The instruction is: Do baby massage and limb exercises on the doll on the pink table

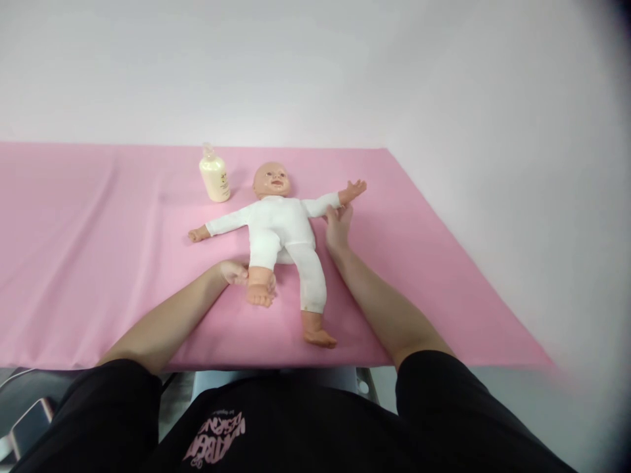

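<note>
A baby doll (pixel 283 220) with a white cloth body lies on its back, head away from me, arms spread wide. My left hand (pixel 235 272) is closed around the lower part of the doll's bent leg, the one on the left; some fingers are hidden behind it. Against the doll's outstretched arm on the right, my right hand (pixel 338 228) has its fingers curled at the sleeve near the wrist. White smears show on the doll's face. A pump bottle (pixel 215 176) of pale yellow liquid stands upright to the left of its head.
A pink cloth (pixel 89 263) with a few folds covers the table. White walls rise behind it and along the right. Below the table's front edge at the lower left, a phone-like device (pixel 33 424) and a white cable are visible.
</note>
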`<state>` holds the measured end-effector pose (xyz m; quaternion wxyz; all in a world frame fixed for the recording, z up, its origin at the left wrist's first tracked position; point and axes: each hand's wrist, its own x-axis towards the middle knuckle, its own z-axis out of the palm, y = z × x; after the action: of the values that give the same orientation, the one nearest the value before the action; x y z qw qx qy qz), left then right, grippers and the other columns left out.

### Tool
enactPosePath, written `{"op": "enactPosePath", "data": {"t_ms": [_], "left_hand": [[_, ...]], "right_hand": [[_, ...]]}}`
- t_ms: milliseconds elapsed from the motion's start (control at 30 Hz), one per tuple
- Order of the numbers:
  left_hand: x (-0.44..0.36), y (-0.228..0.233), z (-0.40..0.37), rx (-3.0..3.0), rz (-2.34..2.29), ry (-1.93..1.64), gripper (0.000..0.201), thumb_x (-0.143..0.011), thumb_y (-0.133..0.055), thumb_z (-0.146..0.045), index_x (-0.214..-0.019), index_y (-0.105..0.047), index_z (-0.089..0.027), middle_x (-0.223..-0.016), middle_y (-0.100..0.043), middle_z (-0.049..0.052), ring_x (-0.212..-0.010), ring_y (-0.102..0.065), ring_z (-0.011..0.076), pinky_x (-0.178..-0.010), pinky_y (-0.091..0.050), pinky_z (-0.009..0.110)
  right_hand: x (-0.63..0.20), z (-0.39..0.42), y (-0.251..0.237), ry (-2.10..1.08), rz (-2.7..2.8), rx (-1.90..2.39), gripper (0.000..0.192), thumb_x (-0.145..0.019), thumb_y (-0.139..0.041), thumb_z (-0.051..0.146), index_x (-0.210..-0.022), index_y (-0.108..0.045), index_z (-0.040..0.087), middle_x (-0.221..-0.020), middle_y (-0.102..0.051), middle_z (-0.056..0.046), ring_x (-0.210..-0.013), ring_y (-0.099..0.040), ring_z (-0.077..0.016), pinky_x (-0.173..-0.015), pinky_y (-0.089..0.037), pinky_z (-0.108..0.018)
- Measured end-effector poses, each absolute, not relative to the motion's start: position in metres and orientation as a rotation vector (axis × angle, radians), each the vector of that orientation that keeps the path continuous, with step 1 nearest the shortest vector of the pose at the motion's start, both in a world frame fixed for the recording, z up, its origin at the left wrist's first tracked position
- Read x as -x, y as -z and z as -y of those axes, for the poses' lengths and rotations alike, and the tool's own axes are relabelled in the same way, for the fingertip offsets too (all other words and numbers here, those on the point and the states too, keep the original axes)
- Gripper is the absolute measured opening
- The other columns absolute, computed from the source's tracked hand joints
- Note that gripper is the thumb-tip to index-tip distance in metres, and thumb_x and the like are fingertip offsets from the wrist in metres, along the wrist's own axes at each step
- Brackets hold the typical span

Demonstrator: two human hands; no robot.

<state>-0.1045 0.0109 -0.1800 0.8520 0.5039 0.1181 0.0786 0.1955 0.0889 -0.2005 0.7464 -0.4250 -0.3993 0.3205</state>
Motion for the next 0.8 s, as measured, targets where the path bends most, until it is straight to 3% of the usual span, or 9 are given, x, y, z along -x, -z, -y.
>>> {"op": "enactPosePath", "data": {"t_ms": [133,267,467,667,800], "left_hand": [[0.103,0.181,-0.016,-0.981,-0.153,-0.286,0.058,-0.059,-0.076,-0.072,-0.078,-0.065,-0.019,-0.084,-0.062,0.009,-0.087,-0.062,0.0273,-0.095,-0.055,0.052],[0.101,0.181,-0.019,-0.814,-0.195,-0.416,0.054,-0.074,-0.068,-0.064,-0.093,-0.065,-0.013,-0.088,-0.062,0.008,-0.089,-0.063,0.0263,-0.097,-0.053,0.056],[0.099,0.183,-0.022,-0.769,-0.202,-0.456,0.055,-0.074,-0.070,-0.061,-0.096,-0.065,-0.012,-0.089,-0.065,0.009,-0.088,-0.063,0.0254,-0.093,-0.057,0.056],[0.102,0.178,-0.019,-0.909,-0.174,-0.290,0.056,-0.062,-0.074,-0.068,-0.081,-0.065,-0.016,-0.080,-0.059,0.008,-0.081,-0.064,0.0264,-0.092,-0.058,0.057],[0.107,0.179,-0.015,-1.011,-0.199,-0.154,0.055,-0.051,-0.085,-0.060,-0.079,-0.068,-0.015,-0.076,-0.062,0.009,-0.087,-0.069,0.0340,-0.096,-0.057,0.055]], "right_hand": [[-0.180,-0.071,0.189,-0.563,1.066,0.928,0.048,-0.082,-0.074,0.040,-0.126,-0.056,0.031,-0.131,-0.063,-0.004,-0.123,-0.065,-0.0208,-0.108,-0.055,-0.041],[-0.172,-0.056,0.180,-0.578,1.247,0.979,0.039,-0.080,-0.080,0.036,-0.117,-0.069,0.031,-0.125,-0.071,-0.003,-0.125,-0.064,-0.0250,-0.118,-0.047,-0.049],[-0.174,-0.053,0.173,-0.564,1.557,1.006,0.021,-0.082,-0.078,0.034,-0.104,-0.077,0.033,-0.124,-0.074,-0.001,-0.129,-0.061,-0.0279,-0.129,-0.032,-0.055],[-0.173,-0.059,0.181,-0.616,1.316,0.978,0.038,-0.080,-0.081,0.038,-0.116,-0.071,0.030,-0.126,-0.071,-0.003,-0.125,-0.063,-0.0241,-0.122,-0.043,-0.049],[-0.182,-0.075,0.191,-0.670,1.078,0.953,0.051,-0.078,-0.079,0.041,-0.124,-0.058,0.030,-0.131,-0.066,-0.003,-0.121,-0.066,-0.0201,-0.109,-0.055,-0.041]]}}
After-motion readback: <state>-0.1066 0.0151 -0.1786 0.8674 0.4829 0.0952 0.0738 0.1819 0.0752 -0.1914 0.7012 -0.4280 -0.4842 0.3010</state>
